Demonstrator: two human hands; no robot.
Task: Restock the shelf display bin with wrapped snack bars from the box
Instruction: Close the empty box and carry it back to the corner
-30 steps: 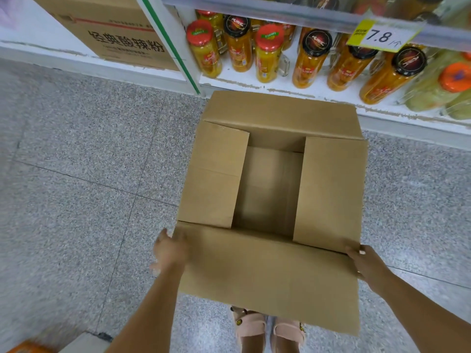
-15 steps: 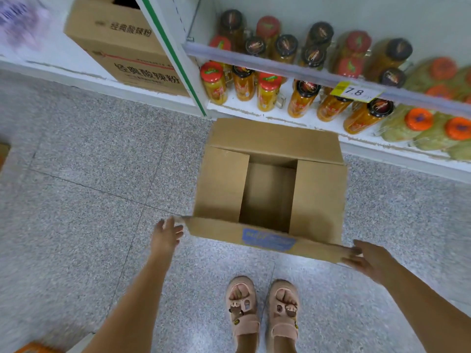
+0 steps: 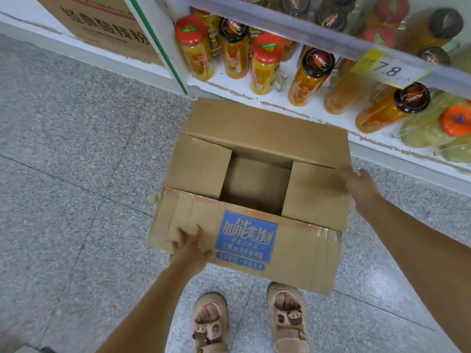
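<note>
— What is seen toward the left edge of the floor (image 3: pixel 63 174)?
— Grey speckled tiles, and a printed carton (image 3: pixel 102 26) set on the low shelf base at the far left.

— And the left hand (image 3: pixel 190 247)?
— It is laid with fingers spread on the outside of the near flap (image 3: pixel 244 240) of the cardboard box (image 3: pixel 265 133), just left of the blue label (image 3: pixel 246 240). Nothing is gripped by it.

— Where is the box placed?
— On the floor, against the front edge of the bottom shelf (image 3: pixel 229 85), where jars (image 3: pixel 265 62) of orange fruit are lined up under a price tag (image 3: pixel 390 70). The top is open; only bare cardboard is visible inside, and no bars are seen.

— The right hand (image 3: pixel 362 189)?
— It is blurred, fingers loosely extended at the box's right edge beside the right inner flap (image 3: pixel 316 192); whether it touches cannot be told. Sandalled feet (image 3: pixel 248 319) are seen below the box.
</note>
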